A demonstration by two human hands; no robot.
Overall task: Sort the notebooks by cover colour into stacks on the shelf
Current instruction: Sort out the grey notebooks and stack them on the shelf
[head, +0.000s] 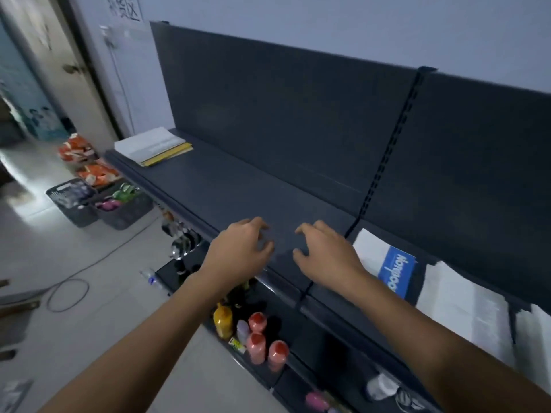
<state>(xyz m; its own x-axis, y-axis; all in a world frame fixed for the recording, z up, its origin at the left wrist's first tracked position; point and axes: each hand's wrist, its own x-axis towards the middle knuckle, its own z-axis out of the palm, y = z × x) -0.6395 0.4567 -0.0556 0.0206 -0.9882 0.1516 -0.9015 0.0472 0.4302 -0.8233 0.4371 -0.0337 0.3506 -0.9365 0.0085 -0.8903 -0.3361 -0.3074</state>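
Note:
A dark grey shelf (226, 186) runs from far left to near right. At its far left end lies a stack of notebooks (153, 146), white on top with yellow edges below. To the right lie a notebook with a blue and white cover (387, 263) and more white notebooks (459, 299). My left hand (241, 248) and my right hand (325, 248) hover side by side over the bare middle of the shelf near its front edge. Their fingers are loosely curled and hold nothing.
Bottles with red, yellow and pink caps (256, 338) stand on the lower shelves below my hands. Dark baskets of goods (98, 201) and orange packets (79, 149) sit on the tiled floor at left. A cable (68, 293) loops across the floor.

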